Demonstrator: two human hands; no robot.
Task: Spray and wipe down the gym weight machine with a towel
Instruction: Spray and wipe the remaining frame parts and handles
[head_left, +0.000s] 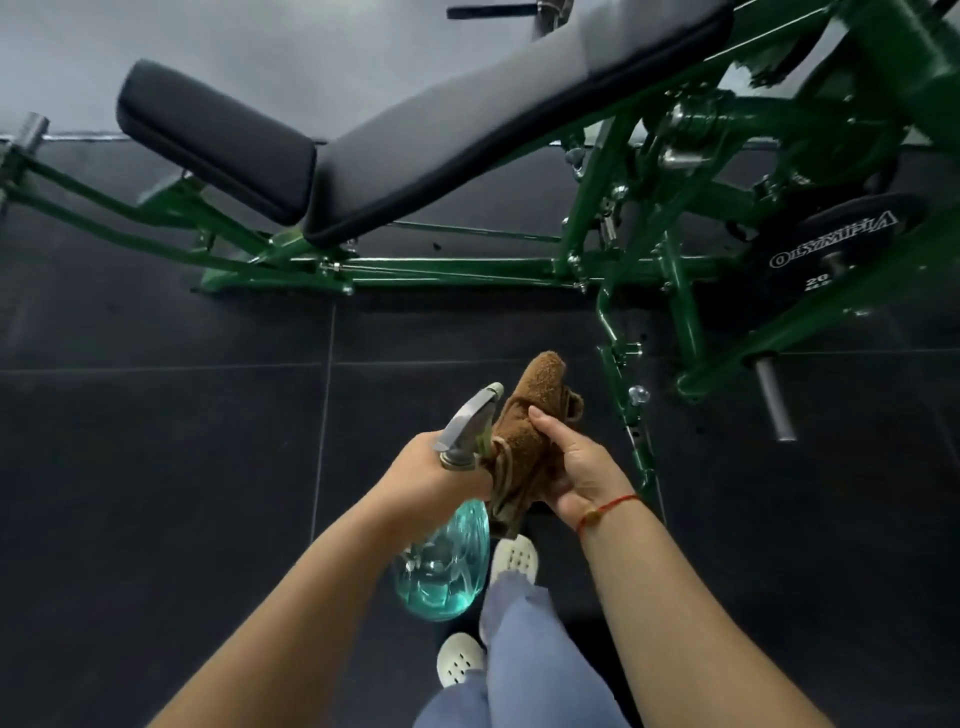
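Note:
A green-framed weight machine (582, 270) with a long grey padded bench (467, 140) and a black head pad (218, 140) stands ahead of me. My left hand (436, 473) grips the neck of a clear teal spray bottle (447, 566) with a grey trigger head. A folded brown towel (535, 415) sits between my hands, right beside the sprayer. My right hand (576, 467) holds the towel, thumb on top. Both hands hover over the floor, short of the machine's frame.
Dark rubber floor tiles (156, 441) lie below. A black weight plate (836, 249) marked OLYMPIA hangs on the machine at the right, above a bare steel peg (774, 400). My legs and pale shoes (514, 558) are under my arms.

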